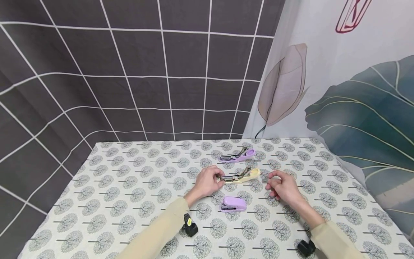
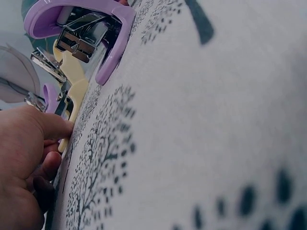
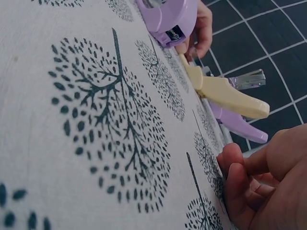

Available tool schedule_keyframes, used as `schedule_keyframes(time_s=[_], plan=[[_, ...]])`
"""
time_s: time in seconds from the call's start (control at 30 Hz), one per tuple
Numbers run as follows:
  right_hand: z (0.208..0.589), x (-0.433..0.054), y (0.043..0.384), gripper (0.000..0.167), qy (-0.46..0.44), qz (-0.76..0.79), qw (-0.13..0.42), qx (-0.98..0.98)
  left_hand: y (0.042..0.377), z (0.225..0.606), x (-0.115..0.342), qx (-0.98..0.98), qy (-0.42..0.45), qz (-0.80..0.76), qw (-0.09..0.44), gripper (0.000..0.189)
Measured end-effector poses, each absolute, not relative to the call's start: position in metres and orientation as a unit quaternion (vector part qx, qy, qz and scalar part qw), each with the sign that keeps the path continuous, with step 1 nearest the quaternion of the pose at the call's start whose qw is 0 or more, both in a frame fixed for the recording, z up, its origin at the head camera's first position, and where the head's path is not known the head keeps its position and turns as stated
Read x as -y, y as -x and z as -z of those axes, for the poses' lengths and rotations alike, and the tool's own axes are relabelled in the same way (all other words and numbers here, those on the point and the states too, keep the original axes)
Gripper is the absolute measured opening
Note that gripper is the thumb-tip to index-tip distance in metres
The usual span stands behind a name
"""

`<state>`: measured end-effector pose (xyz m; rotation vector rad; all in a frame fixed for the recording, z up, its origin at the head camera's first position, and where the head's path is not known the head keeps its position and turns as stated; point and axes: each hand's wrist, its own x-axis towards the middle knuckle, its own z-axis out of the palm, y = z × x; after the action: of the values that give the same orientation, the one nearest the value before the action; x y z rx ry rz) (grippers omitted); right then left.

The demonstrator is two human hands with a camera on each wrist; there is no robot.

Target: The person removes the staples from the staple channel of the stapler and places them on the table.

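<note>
Head view: nearest lies a closed purple stapler (image 1: 233,204) on the tree-print cloth (image 1: 113,194), and just beyond it the left hand (image 1: 207,181) pinches the left end of the opened yellow stapler (image 1: 250,175). To the right of that stapler, the right hand (image 1: 284,187) pinches a thin grey strip (image 1: 265,180) (small, its detail unclear), while an opened purple stapler (image 1: 242,155) lies farther away, before the dark gridded backdrop (image 1: 184,93).

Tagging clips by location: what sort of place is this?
Probably an indoor tabletop screened off with hangings; the type of room can't be told. Signs: the tree-print tablecloth, the dark grid-patterned backdrop behind it, and the pale leaf-print backdrop at right.
</note>
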<state>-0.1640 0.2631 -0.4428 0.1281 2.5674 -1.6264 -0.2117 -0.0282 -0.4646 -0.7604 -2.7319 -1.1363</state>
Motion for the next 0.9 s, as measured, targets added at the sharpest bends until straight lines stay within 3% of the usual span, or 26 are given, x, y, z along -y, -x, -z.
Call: schedule_keyframes(time_s=[0.9], plan=[[0.4421,-0.2548,0.1683,0.012,-0.029,0.414,0.018,-0.910,0.2118,0.4653,0.0278,0.893,0.249,0.372,0.045,0.022]])
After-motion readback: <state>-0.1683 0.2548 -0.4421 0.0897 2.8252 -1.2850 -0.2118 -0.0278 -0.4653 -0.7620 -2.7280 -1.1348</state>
